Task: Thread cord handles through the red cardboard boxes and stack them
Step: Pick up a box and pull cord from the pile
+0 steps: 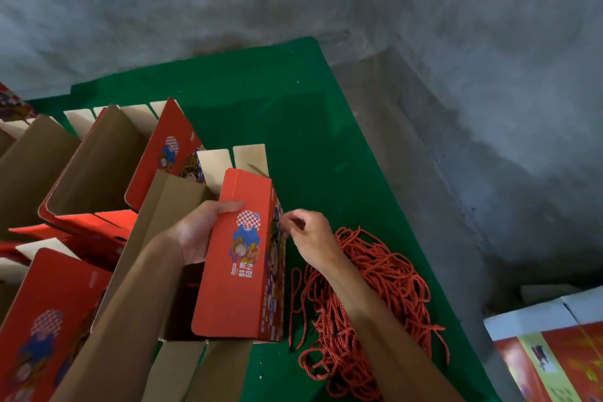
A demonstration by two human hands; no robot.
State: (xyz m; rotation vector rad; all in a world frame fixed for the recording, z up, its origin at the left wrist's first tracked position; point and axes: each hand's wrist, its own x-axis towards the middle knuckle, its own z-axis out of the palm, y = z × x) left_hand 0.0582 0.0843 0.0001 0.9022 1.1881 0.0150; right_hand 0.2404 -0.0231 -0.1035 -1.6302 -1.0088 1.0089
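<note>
The left hand gripped the upright red printed cardboard box on the green tabletop; the right hand pinched at its side, beside piled red twisted cords. A frayed cord end could miss the hole.

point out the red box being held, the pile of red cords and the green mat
red box (243, 258): head view, on its printed red panel.
pile of red cords (385, 287): head view, on the tangled middle of the heap.
green mat (261, 91): head view, on a bare stretch near its far edge.
</note>
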